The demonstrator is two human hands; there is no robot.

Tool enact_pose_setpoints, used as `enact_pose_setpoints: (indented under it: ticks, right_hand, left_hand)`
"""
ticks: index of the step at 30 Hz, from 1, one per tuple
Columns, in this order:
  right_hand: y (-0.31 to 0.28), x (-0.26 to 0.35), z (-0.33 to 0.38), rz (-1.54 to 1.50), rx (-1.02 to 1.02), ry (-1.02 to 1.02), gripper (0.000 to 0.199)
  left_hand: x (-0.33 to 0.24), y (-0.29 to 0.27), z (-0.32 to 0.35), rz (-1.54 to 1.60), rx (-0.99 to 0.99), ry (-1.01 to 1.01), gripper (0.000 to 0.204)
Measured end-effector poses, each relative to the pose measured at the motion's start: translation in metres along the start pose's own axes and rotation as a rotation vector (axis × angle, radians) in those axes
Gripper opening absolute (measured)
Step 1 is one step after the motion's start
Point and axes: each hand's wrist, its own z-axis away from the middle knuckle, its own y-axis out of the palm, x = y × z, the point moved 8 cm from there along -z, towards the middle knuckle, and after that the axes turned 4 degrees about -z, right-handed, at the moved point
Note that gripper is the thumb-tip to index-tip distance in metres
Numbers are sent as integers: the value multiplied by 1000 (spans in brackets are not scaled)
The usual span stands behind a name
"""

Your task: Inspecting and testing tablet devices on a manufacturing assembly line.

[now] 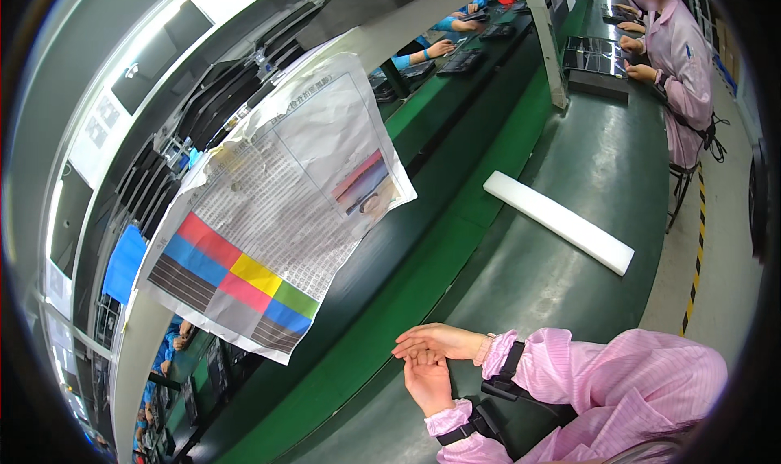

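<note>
My fingers point(411, 340) are touching each other, half open, holding nothing I see. Right of them, a white bar point(560, 223) is lying, probably light; its middle suits grabbing.

A green workbench point(598, 151) stands beside a pale floor point(728, 269) (marked with striped tape point(695, 260)), and a strip light point(150, 37) glows.

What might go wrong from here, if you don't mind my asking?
The white bar has one end near the bench's outer edge, so a bump might push it off. The hanging paper sheet is creased and ragged-edged, so it might tear further. The black straps near the left hand and right hand might snag on something.
</note>
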Motion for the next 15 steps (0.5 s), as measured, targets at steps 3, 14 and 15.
enact_pose_setpoints:
  ticks: [3, 14, 15]
  right_hand:
    - [-1, -1, 0, -20, -15, 8, 30]
    - [-4, -2, -3, -54, -37, 18, 30]
    - [-4, -1, -3, -48, -36, 15, 30]
  left_hand:
    - [-1, -1, 1, -18, -15, 12, 16]
    - [0, 2, 1, -10, -47, 22, 16]
    - [0, 2, 1, -9, -39, 21, 16]
